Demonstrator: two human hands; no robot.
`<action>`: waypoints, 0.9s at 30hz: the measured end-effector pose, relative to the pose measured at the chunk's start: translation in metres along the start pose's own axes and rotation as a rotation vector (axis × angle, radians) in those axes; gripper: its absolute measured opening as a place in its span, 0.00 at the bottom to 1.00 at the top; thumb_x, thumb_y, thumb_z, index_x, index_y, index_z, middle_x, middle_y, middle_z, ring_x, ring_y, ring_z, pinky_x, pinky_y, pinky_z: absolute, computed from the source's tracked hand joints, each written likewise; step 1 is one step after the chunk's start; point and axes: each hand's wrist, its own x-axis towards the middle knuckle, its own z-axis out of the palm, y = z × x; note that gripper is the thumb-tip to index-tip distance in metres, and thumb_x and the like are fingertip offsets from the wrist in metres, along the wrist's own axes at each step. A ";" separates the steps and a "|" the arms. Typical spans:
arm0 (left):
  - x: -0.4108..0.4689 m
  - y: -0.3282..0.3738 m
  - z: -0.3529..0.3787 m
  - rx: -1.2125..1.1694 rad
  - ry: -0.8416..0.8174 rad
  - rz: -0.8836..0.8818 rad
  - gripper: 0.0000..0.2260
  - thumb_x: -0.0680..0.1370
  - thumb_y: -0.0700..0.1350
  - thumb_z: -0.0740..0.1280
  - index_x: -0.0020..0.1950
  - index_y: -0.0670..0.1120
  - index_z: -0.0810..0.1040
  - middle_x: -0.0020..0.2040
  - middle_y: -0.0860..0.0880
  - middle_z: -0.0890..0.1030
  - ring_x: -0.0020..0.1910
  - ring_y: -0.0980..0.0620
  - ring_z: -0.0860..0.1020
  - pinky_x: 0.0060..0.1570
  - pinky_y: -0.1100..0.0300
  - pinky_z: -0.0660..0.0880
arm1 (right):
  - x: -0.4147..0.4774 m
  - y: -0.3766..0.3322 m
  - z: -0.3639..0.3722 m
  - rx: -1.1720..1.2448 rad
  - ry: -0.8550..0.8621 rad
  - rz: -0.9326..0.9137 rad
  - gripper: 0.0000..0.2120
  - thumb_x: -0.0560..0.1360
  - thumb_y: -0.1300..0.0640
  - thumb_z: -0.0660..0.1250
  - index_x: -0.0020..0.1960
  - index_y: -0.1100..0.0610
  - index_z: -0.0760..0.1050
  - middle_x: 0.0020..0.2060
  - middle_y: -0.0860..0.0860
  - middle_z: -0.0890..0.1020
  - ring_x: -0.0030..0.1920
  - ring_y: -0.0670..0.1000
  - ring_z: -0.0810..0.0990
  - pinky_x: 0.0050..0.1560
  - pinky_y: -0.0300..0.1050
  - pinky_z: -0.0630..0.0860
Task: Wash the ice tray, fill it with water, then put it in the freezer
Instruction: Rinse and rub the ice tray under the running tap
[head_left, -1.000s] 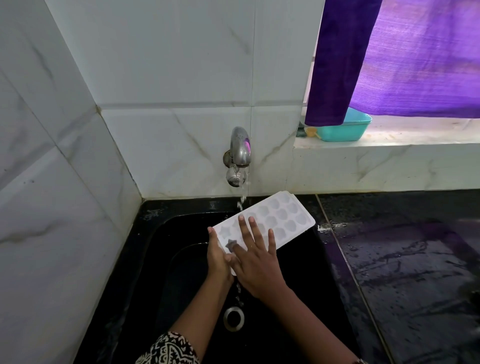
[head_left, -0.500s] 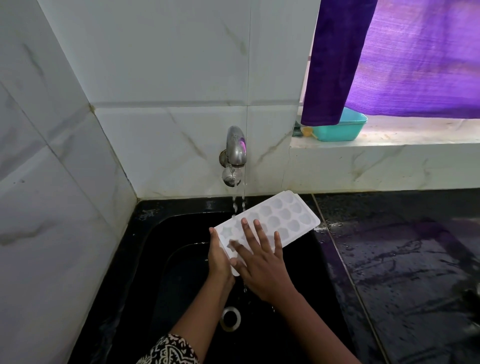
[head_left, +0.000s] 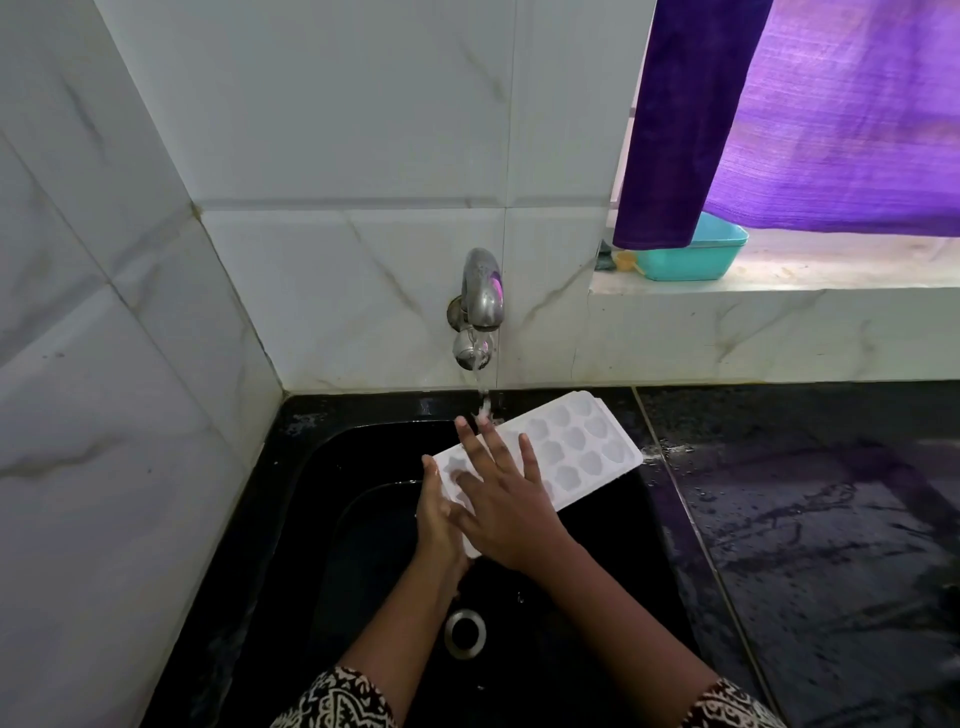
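A white ice tray (head_left: 582, 447) with shaped cavities is held tilted over the black sink (head_left: 332, 519), its far end toward the counter on the right. My left hand (head_left: 439, 525) grips the tray's near left end from the side and below. My right hand (head_left: 506, 499) lies flat on the tray's top with fingers spread and straight, fingertips near the water stream. A steel tap (head_left: 480, 306) on the tiled wall runs a thin stream onto the tray's upper edge by my fingertips.
The sink drain (head_left: 465, 631) sits below my wrists. A wet black countertop (head_left: 810, 519) extends right of the sink. A teal tub (head_left: 691, 254) stands on the marble ledge under a purple curtain (head_left: 779, 114). White tiled walls close the left and back.
My right hand has slid further up the tray's top toward the tap stream. The left hand keeps its hold and the tray stays tilted in place.
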 end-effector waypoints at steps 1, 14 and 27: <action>0.003 0.001 -0.001 0.011 0.012 0.001 0.28 0.79 0.63 0.51 0.62 0.43 0.75 0.52 0.41 0.83 0.53 0.43 0.79 0.49 0.49 0.73 | -0.001 0.000 -0.003 0.018 0.006 0.016 0.21 0.75 0.41 0.51 0.53 0.50 0.79 0.76 0.53 0.58 0.76 0.52 0.49 0.71 0.65 0.54; 0.014 0.018 0.003 -0.083 0.074 0.105 0.32 0.78 0.67 0.50 0.64 0.43 0.75 0.57 0.40 0.82 0.57 0.38 0.79 0.57 0.43 0.74 | -0.036 0.015 -0.002 0.062 -0.080 0.076 0.20 0.72 0.36 0.54 0.56 0.45 0.75 0.77 0.54 0.50 0.76 0.52 0.40 0.69 0.63 0.49; 0.003 0.009 0.006 -0.240 0.109 0.188 0.31 0.78 0.66 0.52 0.61 0.42 0.76 0.56 0.39 0.82 0.56 0.39 0.79 0.50 0.47 0.75 | -0.026 0.010 0.013 -0.019 0.058 0.135 0.15 0.58 0.47 0.79 0.39 0.45 0.76 0.74 0.53 0.65 0.74 0.55 0.55 0.65 0.64 0.61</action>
